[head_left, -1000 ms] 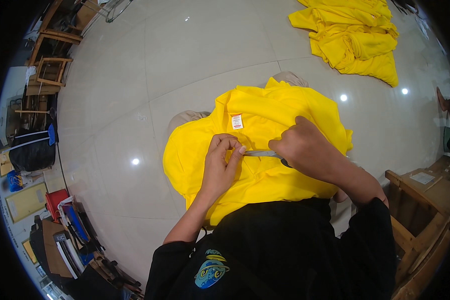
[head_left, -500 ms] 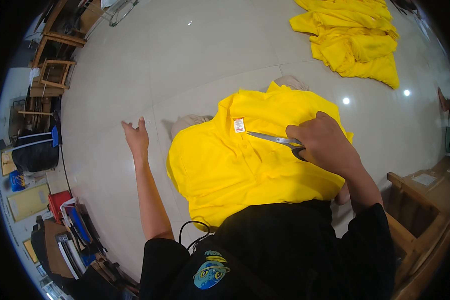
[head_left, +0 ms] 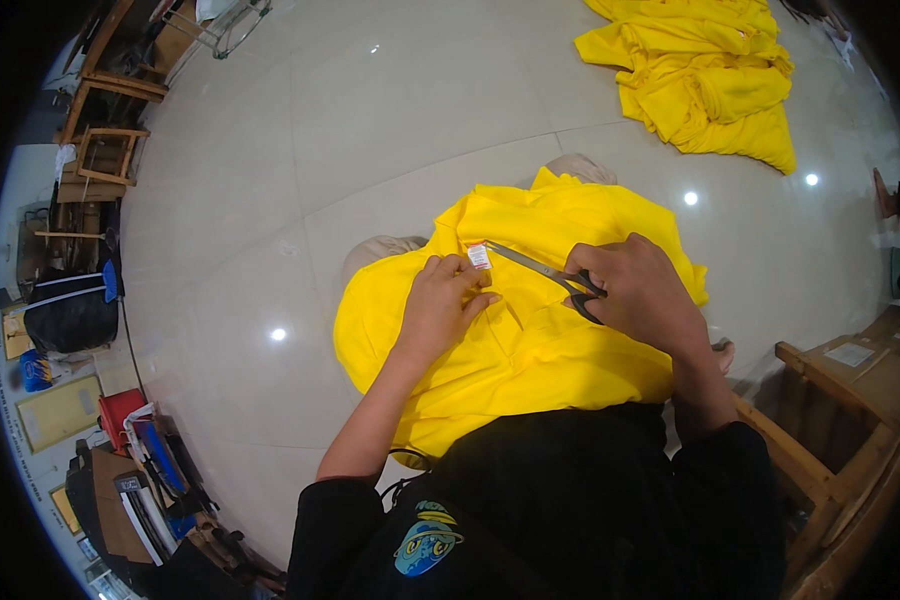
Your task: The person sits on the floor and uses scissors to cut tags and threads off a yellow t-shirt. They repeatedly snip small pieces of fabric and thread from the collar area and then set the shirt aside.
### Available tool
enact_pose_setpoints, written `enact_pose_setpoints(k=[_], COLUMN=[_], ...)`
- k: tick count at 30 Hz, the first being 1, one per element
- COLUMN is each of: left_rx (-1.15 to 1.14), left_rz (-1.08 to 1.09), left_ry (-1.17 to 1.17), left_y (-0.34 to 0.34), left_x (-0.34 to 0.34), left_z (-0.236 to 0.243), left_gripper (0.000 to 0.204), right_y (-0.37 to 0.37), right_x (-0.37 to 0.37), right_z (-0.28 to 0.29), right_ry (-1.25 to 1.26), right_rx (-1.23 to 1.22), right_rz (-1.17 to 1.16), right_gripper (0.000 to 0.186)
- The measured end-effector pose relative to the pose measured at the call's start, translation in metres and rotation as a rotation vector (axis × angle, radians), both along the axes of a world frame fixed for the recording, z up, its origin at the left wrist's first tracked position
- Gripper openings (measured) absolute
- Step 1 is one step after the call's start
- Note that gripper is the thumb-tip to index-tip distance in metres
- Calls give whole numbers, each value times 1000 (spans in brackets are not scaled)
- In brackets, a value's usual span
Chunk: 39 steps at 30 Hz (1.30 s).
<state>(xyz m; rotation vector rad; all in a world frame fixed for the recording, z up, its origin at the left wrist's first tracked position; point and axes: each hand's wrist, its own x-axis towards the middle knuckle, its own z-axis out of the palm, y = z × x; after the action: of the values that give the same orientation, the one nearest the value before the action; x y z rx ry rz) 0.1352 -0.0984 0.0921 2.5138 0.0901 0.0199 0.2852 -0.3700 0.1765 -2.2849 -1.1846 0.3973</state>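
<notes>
A yellow polo shirt [head_left: 560, 360] lies spread over my lap, its collar end away from me. Inside the neck is a small white label [head_left: 479, 257] with print on it. My left hand [head_left: 442, 308] is at the label, fingers bent and pinching its lower end, which they partly cover. In my right hand [head_left: 642, 297] is a pair of scissors [head_left: 525, 262] with dark handles. Their metal blades point left, the tips at the label's upper edge where it meets the collar.
A heap of yellow shirts [head_left: 705, 90] lies on the tiled floor [head_left: 420, 110] at the far right. A wooden frame with a cardboard box [head_left: 860, 365] stands near on the right. Wooden chairs [head_left: 110, 155], a black bag [head_left: 70, 315] and a red container [head_left: 120, 415] line the left side.
My left hand has come in from out over the floor on the left to the label. The scissors' tips have shifted slightly up and left, onto the label's top edge.
</notes>
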Motion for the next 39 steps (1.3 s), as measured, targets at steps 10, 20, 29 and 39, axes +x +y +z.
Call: enact_pose_setpoints(k=[10, 20, 29, 39], left_rx=[-43, -307, -341, -240], left_rz=[54, 238, 243, 183], left_ry=[-164, -48, 13, -52], left_y=[-7, -4, -2, 5], left_x=[-3, -8, -6, 0], left_z=[-13, -13, -8, -7], left_gripper=[8, 16, 12, 8], right_y=[-3, 2, 21, 36], right_x=[5, 11, 7, 13], right_z=[-5, 1, -13, -15], right_ry=[-34, -93, -222, -266], right_rx=[-42, -130, -36, -38], right_rz=[16, 96, 252, 307], right_gripper=[27, 30, 6, 12])
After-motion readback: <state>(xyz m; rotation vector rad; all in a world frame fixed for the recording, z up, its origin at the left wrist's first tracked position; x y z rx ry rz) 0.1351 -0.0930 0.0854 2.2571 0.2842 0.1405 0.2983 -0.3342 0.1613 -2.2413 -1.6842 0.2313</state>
